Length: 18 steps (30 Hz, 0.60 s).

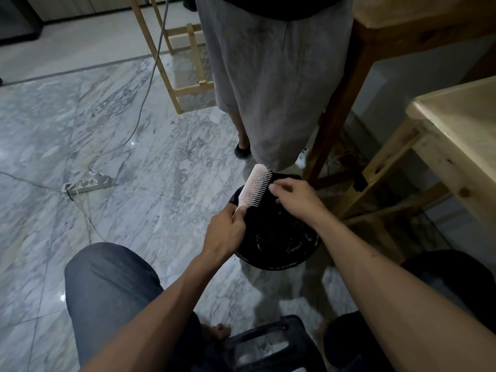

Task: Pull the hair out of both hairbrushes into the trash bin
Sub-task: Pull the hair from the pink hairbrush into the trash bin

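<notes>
Your left hand (225,232) is wrapped around the handle of a pale pink hairbrush (257,187), holding it tilted up and away from you with the bristles facing right. Your right hand (296,198) sits just beside the bristle face, fingers curled and drawn together at the tips as if pinching something, though whether any hair is caught between them is too fine to make out against the dark background. Both hands hang directly over the trash bin (243,257), a round bin lined with a black bag, so anything you pull loose should drop straight in.

As for progress, you look to be in the middle of cleaning this brush: the bristles that show appear mostly bare, which suggests little is left on it, but fine strands would not show here. The second hairbrush is nowhere in view, so you cannot tell whether it has been done or is waiting.

Further out, another person in a long grey skirt (276,84) stands just beyond the bin, beside a wooden table leg (341,111). A power strip (87,182) with its cables lies on the marble floor (80,116) to your left.
</notes>
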Each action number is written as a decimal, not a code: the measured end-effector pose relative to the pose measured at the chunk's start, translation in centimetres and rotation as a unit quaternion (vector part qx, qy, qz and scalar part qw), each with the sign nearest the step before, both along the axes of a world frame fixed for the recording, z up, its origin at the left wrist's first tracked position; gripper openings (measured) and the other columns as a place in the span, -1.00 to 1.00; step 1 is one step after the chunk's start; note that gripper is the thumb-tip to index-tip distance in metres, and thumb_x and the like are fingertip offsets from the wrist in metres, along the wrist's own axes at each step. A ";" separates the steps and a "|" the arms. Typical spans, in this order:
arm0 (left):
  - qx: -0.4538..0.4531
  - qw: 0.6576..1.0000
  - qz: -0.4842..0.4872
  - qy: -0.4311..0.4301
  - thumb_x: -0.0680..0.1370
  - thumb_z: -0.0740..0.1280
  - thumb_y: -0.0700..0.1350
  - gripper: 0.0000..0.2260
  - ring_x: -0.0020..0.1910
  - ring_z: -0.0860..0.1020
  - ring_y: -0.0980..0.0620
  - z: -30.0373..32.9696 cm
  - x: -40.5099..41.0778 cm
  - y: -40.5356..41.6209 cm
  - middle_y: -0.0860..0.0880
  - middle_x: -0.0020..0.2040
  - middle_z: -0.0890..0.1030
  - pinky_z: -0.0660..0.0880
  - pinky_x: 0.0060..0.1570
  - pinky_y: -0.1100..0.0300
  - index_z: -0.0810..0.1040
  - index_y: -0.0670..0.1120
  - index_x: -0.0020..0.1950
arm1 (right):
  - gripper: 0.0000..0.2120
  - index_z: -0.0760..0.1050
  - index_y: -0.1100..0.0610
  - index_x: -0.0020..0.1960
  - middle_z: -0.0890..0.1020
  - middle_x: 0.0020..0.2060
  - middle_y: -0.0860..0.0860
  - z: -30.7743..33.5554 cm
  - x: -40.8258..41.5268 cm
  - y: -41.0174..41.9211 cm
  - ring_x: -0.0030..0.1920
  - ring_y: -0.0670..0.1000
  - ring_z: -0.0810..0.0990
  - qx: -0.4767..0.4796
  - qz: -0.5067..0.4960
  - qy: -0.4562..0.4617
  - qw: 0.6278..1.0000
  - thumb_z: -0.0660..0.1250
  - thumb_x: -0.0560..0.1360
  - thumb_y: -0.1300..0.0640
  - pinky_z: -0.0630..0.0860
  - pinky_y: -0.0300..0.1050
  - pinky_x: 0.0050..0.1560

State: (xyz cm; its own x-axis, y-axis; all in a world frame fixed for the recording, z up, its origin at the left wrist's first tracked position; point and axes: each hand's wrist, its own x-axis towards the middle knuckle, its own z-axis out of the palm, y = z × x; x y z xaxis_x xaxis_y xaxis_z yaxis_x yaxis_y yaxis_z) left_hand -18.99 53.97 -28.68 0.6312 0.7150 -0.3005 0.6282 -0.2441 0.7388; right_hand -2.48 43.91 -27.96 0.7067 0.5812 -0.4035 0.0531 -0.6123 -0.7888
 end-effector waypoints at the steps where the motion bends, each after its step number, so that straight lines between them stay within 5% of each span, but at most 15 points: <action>1: -0.018 1.000 -0.002 -0.007 0.69 0.17 0.10 -0.67 -0.26 0.55 -0.04 0.1 0.1 -0.1 -0.07 -0.21 0.64 0.47 -0.20 -0.01 0.55 -0.13 -0.01 | -0.57 0.63 -0.01 0.28 0.74 0.00 -0.09 -0.1 -0.1 0.3 0.00 -0.05 0.74 0.021 -0.010 0.032 0.999 0.36 0.52 -0.22 0.62 0.03 0.20; 5: -0.129 0.991 -0.018 -0.036 0.51 0.31 0.24 -0.65 -0.39 0.48 -0.04 0.2 0.3 -0.4 -0.02 -0.30 0.54 0.44 -0.29 -0.07 0.50 -0.05 -0.03 | -0.77 0.65 0.10 0.17 0.75 -0.08 0.02 -0.1 0.2 1.1 -0.10 0.03 0.76 0.110 -0.070 0.142 0.981 0.42 0.59 -0.01 0.68 0.00 0.07; 8: -0.103 0.993 -0.037 -0.047 0.54 0.37 0.10 -0.79 -0.39 0.54 -0.03 0.1 0.1 -0.6 -0.09 -0.24 0.61 0.51 -0.35 -0.06 0.46 0.02 0.04 | -0.90 0.66 0.09 0.02 0.76 -0.15 0.04 0.2 0.5 1.0 -0.19 -0.01 0.71 0.140 -0.092 0.161 0.973 0.46 0.57 0.06 0.65 -0.11 -0.09; 14: -0.012 0.996 -0.058 -0.060 0.63 0.32 0.01 -0.89 -0.24 0.64 -0.08 0.1 0.4 -1.0 -0.03 -0.16 0.66 0.63 -0.15 -0.18 0.49 0.04 0.12 | -0.85 0.66 0.10 0.02 0.76 -0.15 0.05 0.0 0.9 0.6 -0.21 -0.01 0.71 0.135 -0.122 0.163 0.970 0.49 0.54 0.03 0.61 -0.13 -0.18; 18: 0.028 0.996 -0.069 -0.053 0.64 0.32 -0.03 -0.90 -0.24 0.59 0.00 0.2 0.8 -1.3 -0.03 -0.14 0.65 0.53 -0.21 -0.01 0.46 0.02 0.13 | -0.69 0.60 0.06 0.21 0.76 -0.10 0.02 0.3 0.7 0.4 -0.23 -0.01 0.72 0.133 -0.136 0.089 0.978 0.50 0.51 0.00 0.66 -0.06 -0.14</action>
